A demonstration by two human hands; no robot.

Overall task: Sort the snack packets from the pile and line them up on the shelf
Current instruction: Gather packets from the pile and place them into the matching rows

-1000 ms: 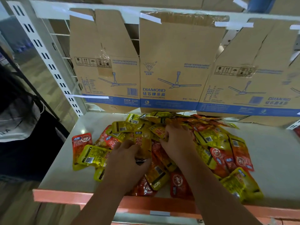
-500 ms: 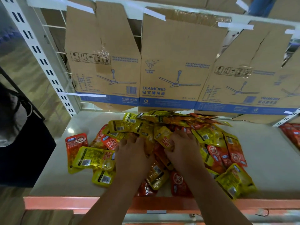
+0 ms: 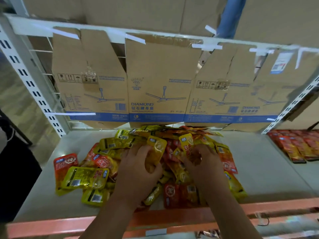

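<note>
A pile of yellow and red snack packets [image 3: 89, 176] covers the middle of the white shelf [image 3: 269, 171]. Both of my hands are in the middle of the pile. My left hand [image 3: 138, 171] grips a yellow packet [image 3: 156, 150] that stands tilted up out of the pile. My right hand [image 3: 203, 163] has its fingers curled into the packets and holds another yellow packet [image 3: 187, 144] by its lower end. Much of the pile lies hidden beneath my hands and forearms.
Flattened cardboard boxes [image 3: 158, 83] hang taped across the back of the shelf. A row of red packets [image 3: 296, 145] lies on the neighbouring shelf section at the right. The orange front edge [image 3: 51, 226] runs along the bottom. White slotted uprights [image 3: 29, 81] stand at the left.
The view has tilted up and shifted right. Both hands have moved deeper into the pile and each has lifted a yellow packet up on end.
</note>
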